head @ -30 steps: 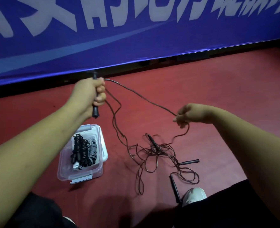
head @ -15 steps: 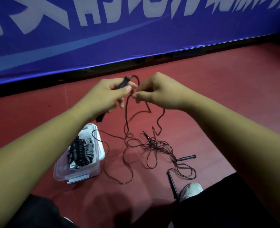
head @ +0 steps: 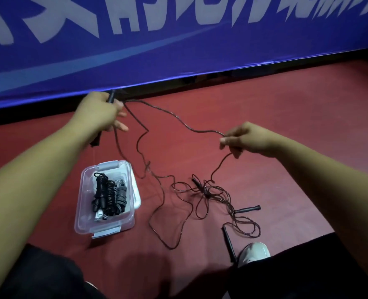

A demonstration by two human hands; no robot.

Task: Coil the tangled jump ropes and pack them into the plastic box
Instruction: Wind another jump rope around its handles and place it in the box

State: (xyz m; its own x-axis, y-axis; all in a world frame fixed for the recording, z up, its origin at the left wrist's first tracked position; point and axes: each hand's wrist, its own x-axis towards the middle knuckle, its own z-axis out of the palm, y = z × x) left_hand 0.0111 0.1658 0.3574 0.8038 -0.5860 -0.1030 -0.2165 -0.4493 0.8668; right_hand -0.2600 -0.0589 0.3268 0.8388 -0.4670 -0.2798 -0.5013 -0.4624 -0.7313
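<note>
My left hand [head: 101, 114] grips a black jump rope handle [head: 111, 98] together with loops of thin dark rope, raised near the blue banner. My right hand [head: 243, 140] pinches the same rope [head: 178, 118] farther along, and the strand stretches between both hands. Below, the rope runs into a tangle [head: 206, 190] on the red floor, with two loose black handles [head: 246, 209] [head: 228, 242] beside it. A clear plastic box [head: 131, 184] stands open at the lower left and holds coiled black and grey ropes [head: 109, 196].
A blue banner [head: 178, 44] with white lettering runs along the back above a dark gap. A white shoe [head: 254, 252] sits by the nearest loose handle. Black trouser legs fill the bottom corners.
My hands were together half a second ago; my right hand has now drawn away to the right along the rope, stretching a new length, while my left hand has risen toward the banner.
</note>
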